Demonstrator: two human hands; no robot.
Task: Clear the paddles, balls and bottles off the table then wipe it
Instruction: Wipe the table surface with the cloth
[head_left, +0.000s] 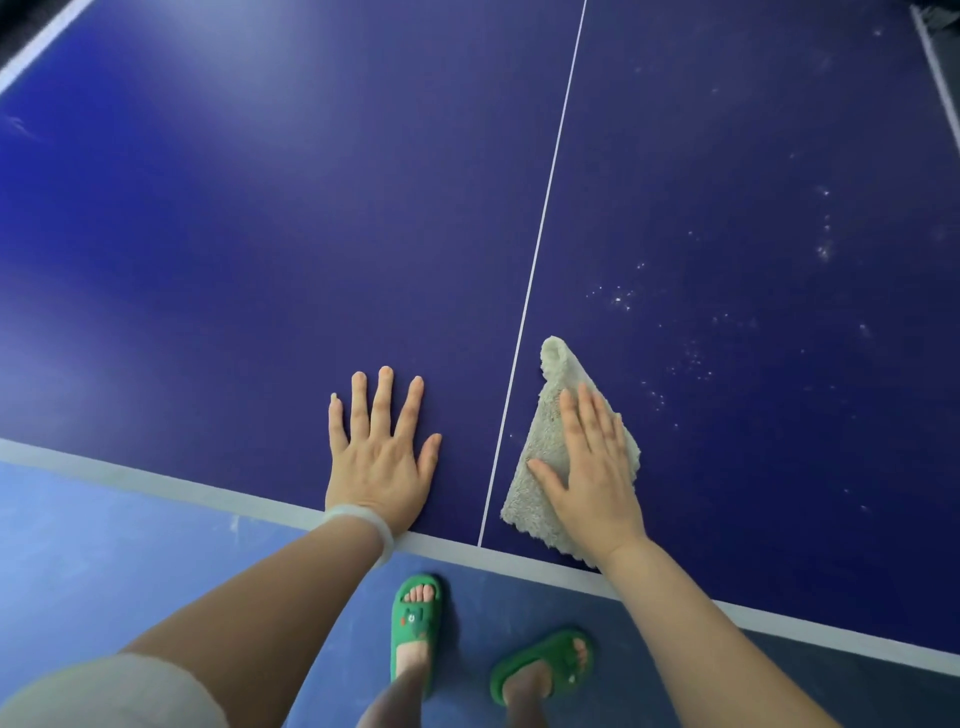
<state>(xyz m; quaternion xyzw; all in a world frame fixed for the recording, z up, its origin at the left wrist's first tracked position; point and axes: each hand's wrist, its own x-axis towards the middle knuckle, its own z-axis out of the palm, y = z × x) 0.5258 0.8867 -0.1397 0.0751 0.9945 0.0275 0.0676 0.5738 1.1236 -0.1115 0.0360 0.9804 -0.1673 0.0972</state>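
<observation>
Fingers (383, 400) of the left hand (379, 467) lay straight and spread, flat on the blue worktop (234, 234) at lower centre of the frame. Right of the white centre line (540, 234), the right hand (597, 467) pressed straight, close-set fingers onto a folded pale green cloth (532, 499) by the worktop's near edge. White specks (618, 299) dotted the surface at right.

The right hand (597, 467) hides much of the cloth (548, 410) — pale specks (618, 299) beyond are perhaps dust.
</observation>
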